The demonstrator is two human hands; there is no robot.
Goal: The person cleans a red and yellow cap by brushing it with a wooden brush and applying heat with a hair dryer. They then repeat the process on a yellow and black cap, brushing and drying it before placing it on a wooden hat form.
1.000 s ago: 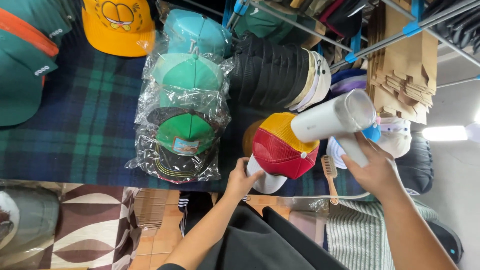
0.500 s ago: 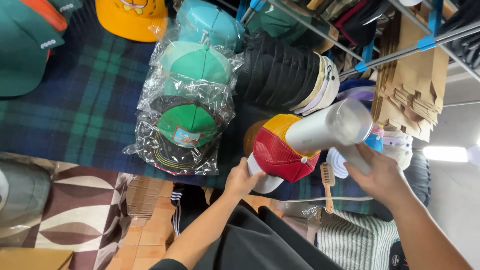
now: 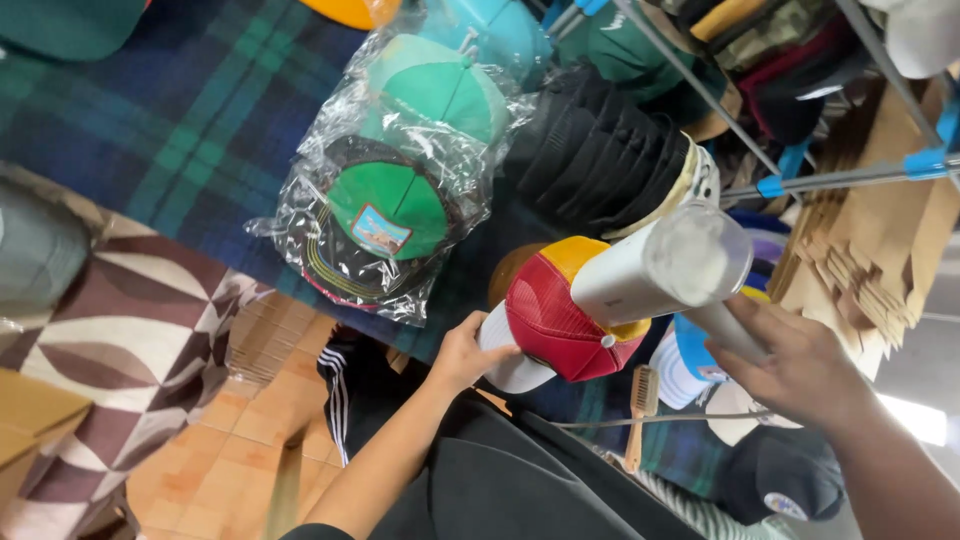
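hands work over a plaid cloth (image 3: 150, 130) in dark blue and green that covers the counter. the left hand (image 3: 465, 352) grips the white brim of a cap (image 3: 560, 320) with a red mesh back and yellow top, fingers closed around the brim edge. the cap sits near the front edge of the cloth, just below a row of black caps (image 3: 600, 160) nested on their sides. the right hand (image 3: 795, 365) is wrapped around the handle of a white steamer (image 3: 660, 268), fingers closed on it, and the round flat head of the steamer lies against the top of the red cap.

to the left of the cap lies a clear plastic bag (image 3: 395, 190), crinkled and shiny, holding a stack of green caps; the front one has a black brim and a small rectangular patch (image 3: 380, 232) in pale blue and orange with a red border. a turquoise cap (image 3: 495, 35) sits behind the bag. a small wooden brush (image 3: 641, 412) lies below the steamer. at the right, flat brown cardboard sheets (image 3: 880, 250) stand in a stack behind grey metal bars with blue clips (image 3: 925, 162). orange floor tiles (image 3: 235, 420) show below the cloth, beside a brown and cream patterned sheet (image 3: 130, 340).
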